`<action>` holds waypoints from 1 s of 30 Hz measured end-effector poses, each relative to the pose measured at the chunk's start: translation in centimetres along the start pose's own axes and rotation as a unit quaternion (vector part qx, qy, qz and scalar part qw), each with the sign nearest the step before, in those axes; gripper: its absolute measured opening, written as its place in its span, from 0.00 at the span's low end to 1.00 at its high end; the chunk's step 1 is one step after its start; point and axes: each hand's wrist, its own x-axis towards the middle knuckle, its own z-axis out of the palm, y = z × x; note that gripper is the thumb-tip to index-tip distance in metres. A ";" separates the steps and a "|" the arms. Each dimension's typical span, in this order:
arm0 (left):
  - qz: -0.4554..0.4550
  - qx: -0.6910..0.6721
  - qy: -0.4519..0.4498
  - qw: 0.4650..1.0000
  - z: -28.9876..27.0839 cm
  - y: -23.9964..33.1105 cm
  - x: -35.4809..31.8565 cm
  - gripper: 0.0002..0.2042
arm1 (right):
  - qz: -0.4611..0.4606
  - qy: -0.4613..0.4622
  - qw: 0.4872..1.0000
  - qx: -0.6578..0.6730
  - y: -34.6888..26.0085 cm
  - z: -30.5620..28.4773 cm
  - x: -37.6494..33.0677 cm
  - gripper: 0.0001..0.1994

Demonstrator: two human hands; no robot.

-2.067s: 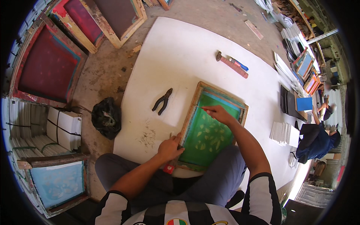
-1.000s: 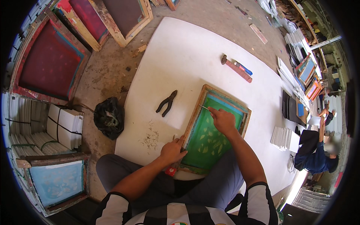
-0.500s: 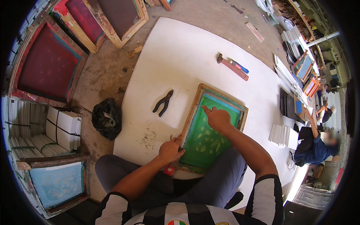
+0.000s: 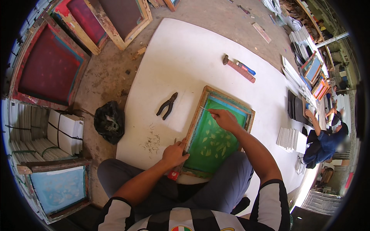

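Observation:
A wooden screen-printing frame with green mesh and pale leaf shapes lies tilted before my crossed legs. My left hand is closed around the lower part of its left bar. My right hand is closed on a thin metal-shafted tool over the upper mesh. The shaft points left, its tip at the inner side of the left bar; the handle is hidden in my fist, so its exact kind does not show. Black pliers lie left of the frame, near many small scattered bits.
A hammer and a blue-handled tool lie on the white board beyond the frame. A black plastic bag sits at the board's left edge. More screen frames stand leftward. At far right another person works beside stacked white sheets.
My right hand has turned and its fingers have closed in, showing more of the metal shaft. My left hand and the frame stay put. At the right, the other person's arm has shifted.

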 end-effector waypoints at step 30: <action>-0.011 -0.017 -0.026 0.999 -0.4 -0.1 0.0 0.43 | -0.033 0.129 0.969 -0.206 -0.6 0.4 -0.7 0.16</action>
